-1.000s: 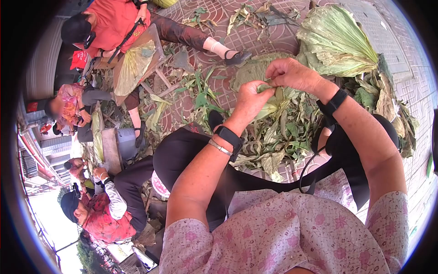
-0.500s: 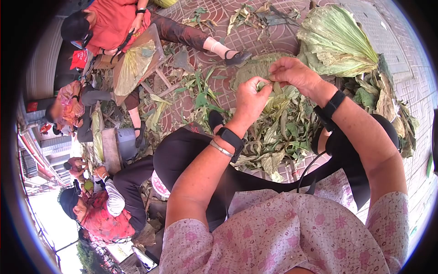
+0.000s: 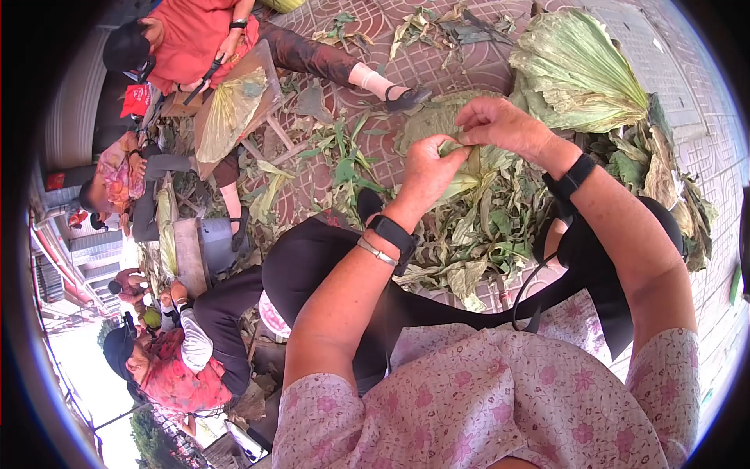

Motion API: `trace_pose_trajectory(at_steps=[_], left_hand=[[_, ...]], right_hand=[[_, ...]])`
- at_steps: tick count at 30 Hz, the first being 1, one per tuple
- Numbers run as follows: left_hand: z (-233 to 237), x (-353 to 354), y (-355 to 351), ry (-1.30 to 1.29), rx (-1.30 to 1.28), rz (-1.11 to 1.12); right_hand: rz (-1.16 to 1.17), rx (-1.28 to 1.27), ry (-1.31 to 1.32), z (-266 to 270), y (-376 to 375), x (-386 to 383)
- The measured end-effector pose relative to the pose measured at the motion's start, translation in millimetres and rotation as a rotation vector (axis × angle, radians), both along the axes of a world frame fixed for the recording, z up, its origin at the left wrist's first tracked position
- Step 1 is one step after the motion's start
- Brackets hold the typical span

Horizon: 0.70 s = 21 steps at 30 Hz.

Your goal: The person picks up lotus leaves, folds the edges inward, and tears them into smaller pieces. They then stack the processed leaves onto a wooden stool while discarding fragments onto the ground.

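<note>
We see the person's left hand (image 3: 426, 176) and right hand (image 3: 500, 125) raised close together in front of the body, their fingertips meeting. Both hands are closed in a pinch on a pale yellow-green leaf (image 3: 466, 173). The left thumb and fingers grip its upper edge from the left, and the right fingers curl down on the same edge from above. The leaf hangs folded below the two hands, above a loose heap of wilted green leaves (image 3: 488, 227). That heap lies on the red patterned paving floor (image 3: 437, 66), just beyond the black-trousered knees.

Each wrist wears a black band (image 3: 393, 233), and we make out a thin silver bracelet (image 3: 376, 252) just below the left one. Beyond the right hand, a large fan-shaped bundle of pale green leaves (image 3: 574, 70) lies on the floor, with more crumpled leaves beside it on the right.

At upper left, a co-worker in an orange shirt (image 3: 195, 31) sits with a yellowish leaf (image 3: 226, 113) spread on a wooden board (image 3: 262, 69). At lower left, another person in a red floral top (image 3: 176, 379) sits low. We cannot tell whether the pinched leaf is torn.
</note>
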<state>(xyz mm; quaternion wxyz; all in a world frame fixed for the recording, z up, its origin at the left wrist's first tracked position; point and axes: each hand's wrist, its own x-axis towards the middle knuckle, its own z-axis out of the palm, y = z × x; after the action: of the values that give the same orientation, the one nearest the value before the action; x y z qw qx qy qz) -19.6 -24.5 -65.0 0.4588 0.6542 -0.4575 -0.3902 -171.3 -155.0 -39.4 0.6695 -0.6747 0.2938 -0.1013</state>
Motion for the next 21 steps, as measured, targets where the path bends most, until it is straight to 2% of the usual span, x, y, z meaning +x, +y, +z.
trace_pose_trajectory(at_steps=[5,8,21], left_hand=[[2,-1,1,-0.047,-0.025,0.010],[8,1,1,0.150,0.118,-0.069],[4,-2,1,0.082,0.043,-0.046]], right_hand=[[0.035,-0.012,0.027,-2,-4,0],[0.019,-0.049,-0.004,-10,-6,0],[0.069,-0.047,-0.009,-4,-5,0]])
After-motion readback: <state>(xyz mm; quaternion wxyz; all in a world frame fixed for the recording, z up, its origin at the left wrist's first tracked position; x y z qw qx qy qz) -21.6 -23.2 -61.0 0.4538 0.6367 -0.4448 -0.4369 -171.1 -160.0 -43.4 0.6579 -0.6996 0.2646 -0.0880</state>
